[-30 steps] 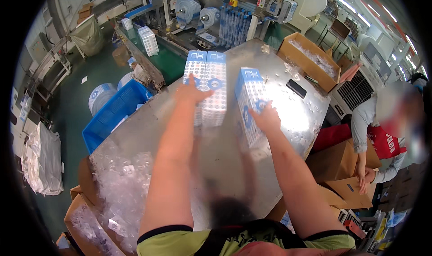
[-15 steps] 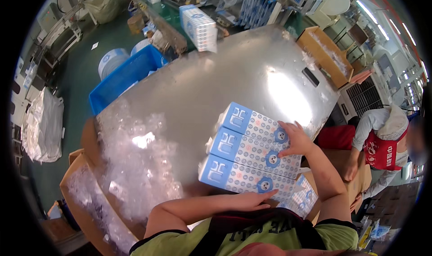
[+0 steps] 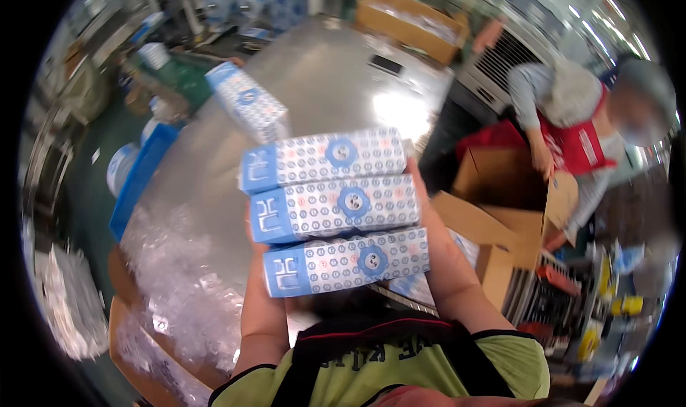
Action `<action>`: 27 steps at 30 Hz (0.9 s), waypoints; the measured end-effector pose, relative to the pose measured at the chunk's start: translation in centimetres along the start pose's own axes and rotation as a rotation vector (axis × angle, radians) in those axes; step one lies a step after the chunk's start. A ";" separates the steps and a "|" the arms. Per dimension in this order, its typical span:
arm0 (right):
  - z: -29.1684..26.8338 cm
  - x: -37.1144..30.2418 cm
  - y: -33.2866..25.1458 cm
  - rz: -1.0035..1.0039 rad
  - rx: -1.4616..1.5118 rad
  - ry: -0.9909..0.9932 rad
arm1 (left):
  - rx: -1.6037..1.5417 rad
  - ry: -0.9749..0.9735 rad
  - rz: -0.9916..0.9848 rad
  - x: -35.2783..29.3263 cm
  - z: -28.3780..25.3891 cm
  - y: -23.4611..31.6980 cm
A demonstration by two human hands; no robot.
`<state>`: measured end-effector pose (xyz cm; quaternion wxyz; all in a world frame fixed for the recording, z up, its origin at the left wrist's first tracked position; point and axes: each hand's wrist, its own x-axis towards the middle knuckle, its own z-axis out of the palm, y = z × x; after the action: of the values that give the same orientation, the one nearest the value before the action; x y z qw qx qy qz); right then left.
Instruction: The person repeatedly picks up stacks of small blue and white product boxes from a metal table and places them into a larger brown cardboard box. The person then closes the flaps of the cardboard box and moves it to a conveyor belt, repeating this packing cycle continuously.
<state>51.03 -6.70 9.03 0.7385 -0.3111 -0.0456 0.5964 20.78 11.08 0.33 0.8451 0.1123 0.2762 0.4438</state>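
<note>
Three long white-and-blue printed packs (image 3: pixel 336 205) lie side by side between my hands, raised above the metal table (image 3: pixel 314 71). Their blue ends point left, and a slight gap shows before the nearest one. My left hand (image 3: pixel 256 248) presses on the blue ends, with most of its fingers hidden behind the packs. At the opposite ends, my right hand (image 3: pixel 420 187) grips the row, partly covered by it. Another pack of the same print (image 3: pixel 246 101) rests beyond the row, towards the far left side of the table.
Crumpled clear plastic bags (image 3: pixel 179 264) cover the table's left part, above a cardboard box (image 3: pixel 123 335). A blue bin (image 3: pixel 139 185) adjoins the left edge. Farther back are a black phone (image 3: pixel 386 65) and a long carton (image 3: pixel 407 32). At right, a co-worker (image 3: pixel 564 128) handles an open carton (image 3: pixel 493 185).
The three packs have been lifted off the table and turned more level. My hands have shifted from their tops to their two ends. My view has swung to the right.
</note>
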 end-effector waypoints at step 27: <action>-22.2 -33.6 -5.5 -0.156 -2.398 0.266 | 2.320 -1.368 0.450 -15.2 12.3 -28.6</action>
<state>55.92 -46.78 4.21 0.0136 -0.8538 -0.5123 0.0921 40.53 -17.25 3.61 0.1431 0.9880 -0.0071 -0.0578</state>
